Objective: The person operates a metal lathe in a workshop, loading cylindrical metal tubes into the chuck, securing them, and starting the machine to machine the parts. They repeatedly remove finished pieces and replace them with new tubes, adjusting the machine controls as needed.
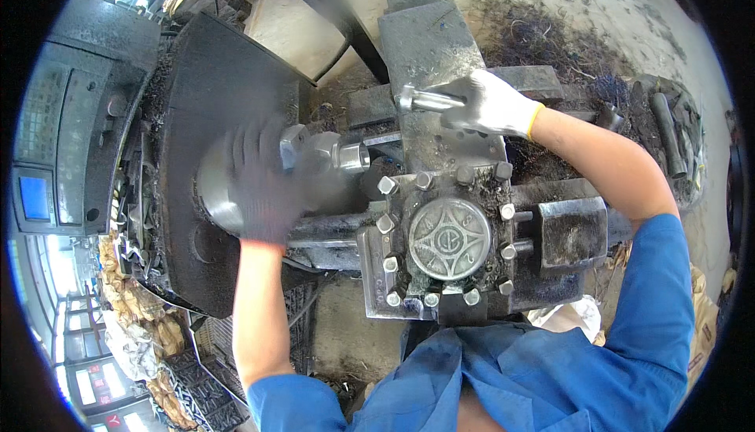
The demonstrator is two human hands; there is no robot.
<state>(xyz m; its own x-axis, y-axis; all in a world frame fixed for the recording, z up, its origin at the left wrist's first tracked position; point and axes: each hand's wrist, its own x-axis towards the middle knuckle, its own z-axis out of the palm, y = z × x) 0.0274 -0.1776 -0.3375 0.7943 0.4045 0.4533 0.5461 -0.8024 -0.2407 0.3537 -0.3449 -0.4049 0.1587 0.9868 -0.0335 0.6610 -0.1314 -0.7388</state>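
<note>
My right hand (494, 104), in a white knit glove, is closed around a shiny metal pin (432, 101) with a wider head at its left end. The pin is held over the dark slide of a lathe, beyond the tool post (449, 239). On the left, my left hand (263, 180), in a dark glove, is over the lathe chuck (216, 188). Motion smears its fingers, so their grip is unclear. Beside that hand are the chuck's metal jaws (294, 145), and a short hollow metal end (354, 156) sticks out from them to the right.
Several square-headed bolts ring the tool post. A control panel (79, 133) with a small blue screen (34, 197) stands far left. Metal shavings (543, 38) cover the floor beyond the slide. A crate of small metal parts (208, 396) sits lower left, and a dark block (572, 235) juts out right.
</note>
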